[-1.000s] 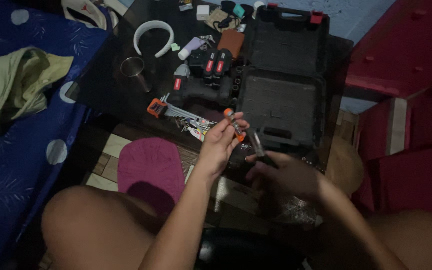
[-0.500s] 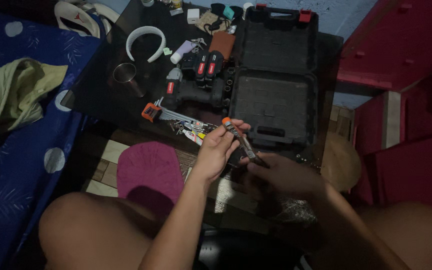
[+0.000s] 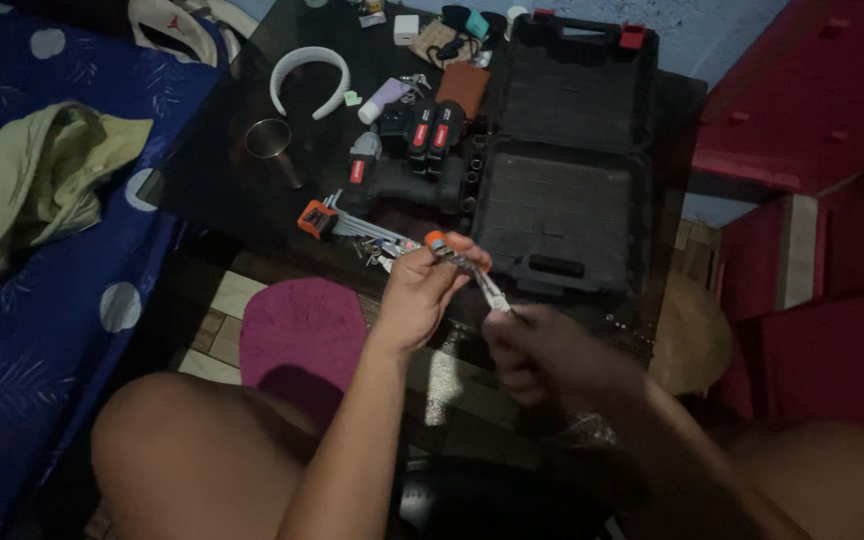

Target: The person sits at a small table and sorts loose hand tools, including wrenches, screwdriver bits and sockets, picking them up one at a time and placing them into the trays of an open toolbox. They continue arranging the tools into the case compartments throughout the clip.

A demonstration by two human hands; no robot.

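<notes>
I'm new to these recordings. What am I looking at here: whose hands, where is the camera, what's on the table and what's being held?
The one camera sits on a person's head and looks down at their bare hands and knees. The left hand holds a slim tool with an orange cap; the right hand grips its lower end. On the dark table lie an open black tool case, a cordless drill, a set of hex keys, a metal cup and a white headband. The light is dim, so small parts are unclear.

left hand (image 3: 420, 290), right hand (image 3: 532, 345) raised, fingers pinched.
</notes>
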